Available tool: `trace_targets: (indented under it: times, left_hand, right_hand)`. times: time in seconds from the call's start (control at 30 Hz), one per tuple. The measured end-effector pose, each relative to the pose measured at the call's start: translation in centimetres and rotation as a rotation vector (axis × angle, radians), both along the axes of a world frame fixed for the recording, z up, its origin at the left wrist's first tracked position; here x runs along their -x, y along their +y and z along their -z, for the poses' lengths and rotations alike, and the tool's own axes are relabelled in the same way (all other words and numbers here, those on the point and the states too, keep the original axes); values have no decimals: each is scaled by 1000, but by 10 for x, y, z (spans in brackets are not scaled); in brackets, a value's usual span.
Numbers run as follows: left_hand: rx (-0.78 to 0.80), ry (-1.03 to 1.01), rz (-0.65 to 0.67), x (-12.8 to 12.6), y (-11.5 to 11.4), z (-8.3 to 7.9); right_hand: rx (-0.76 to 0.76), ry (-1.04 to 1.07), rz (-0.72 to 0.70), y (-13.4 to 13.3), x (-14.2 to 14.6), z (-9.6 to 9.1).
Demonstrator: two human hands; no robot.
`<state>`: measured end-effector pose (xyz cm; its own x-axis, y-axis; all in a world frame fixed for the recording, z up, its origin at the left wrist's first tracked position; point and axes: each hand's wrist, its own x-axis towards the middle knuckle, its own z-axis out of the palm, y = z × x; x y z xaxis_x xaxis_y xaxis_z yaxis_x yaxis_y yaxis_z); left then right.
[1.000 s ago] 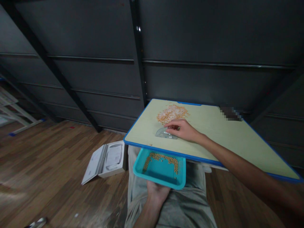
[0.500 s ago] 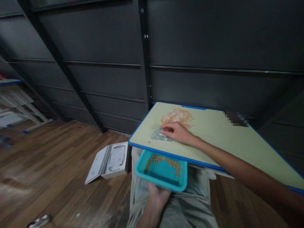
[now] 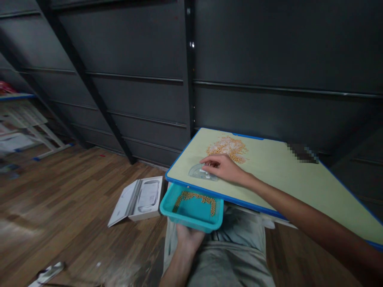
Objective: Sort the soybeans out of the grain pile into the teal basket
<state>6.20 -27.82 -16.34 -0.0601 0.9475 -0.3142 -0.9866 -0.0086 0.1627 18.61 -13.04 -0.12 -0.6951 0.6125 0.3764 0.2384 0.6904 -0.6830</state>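
Observation:
My right hand (image 3: 223, 167) is closed on a clear half-round protractor (image 3: 196, 171), which lies flat on the tabletop (image 3: 269, 175). Just beyond it spreads a pile of yellow beans mixed with whitish, clear bits (image 3: 226, 145). A lone bean (image 3: 188, 187) is at the table's blue near edge. Below that edge, my left hand (image 3: 189, 238) grips a turquoise tray (image 3: 191, 224) from its near side and underneath; the fingers under it are hidden. Yellow beans (image 3: 197, 196) line the tray's far part and sides.
An open white box (image 3: 148, 195) stands on the wooden floor left of the table. A dark, pixelated object (image 3: 302, 153) lies at the table's far right. A dark panelled wall (image 3: 269, 48) rises behind. Another table (image 3: 18, 97) is at far left.
The tray has moved left and slightly up toward the table edge. The protractor has slid a little toward the near edge, and the lone bean is now at the rim.

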Motion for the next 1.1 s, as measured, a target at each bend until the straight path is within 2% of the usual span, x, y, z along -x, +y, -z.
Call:
trace_targets:
  times: [0.1,0.2,0.3,0.4,0.5,0.57,0.63,0.8,0.93,1.1]
  left_hand:
    - [-21,-15,28,-3,-1,2]
    - [-52,-73,84,-6,-1,12]
    - [-39,-88,143,-9,-1,21]
    - [26,-76,172,-18,-5,21]
    - [30,-85,228,-33,-11,17]
    - [-7,-138,325,-44,-16,15]
    - [-5,-180,360,-53,-19,16]
    - [83,-169,338,-61,-19,23]
    - [104,-125,340,-57,-19,26]
    - [79,-101,406,-56,-21,27]
  right_hand:
    - [19,56,55,9,-14,-4]
    - [23,71,86,13,-27,-8]
    - [-41,69,139,18,-45,-15]
    - [-121,37,250,28,-72,-21]
    - [-131,2,312,37,-100,-19]
    - [-127,-31,317,39,-113,-13]
    - [-110,-41,309,38,-122,-7]
    - [-89,-33,274,28,-127,2]
    - [-42,-45,259,21,-122,-2]
    - [62,-91,195,7,-115,-8]
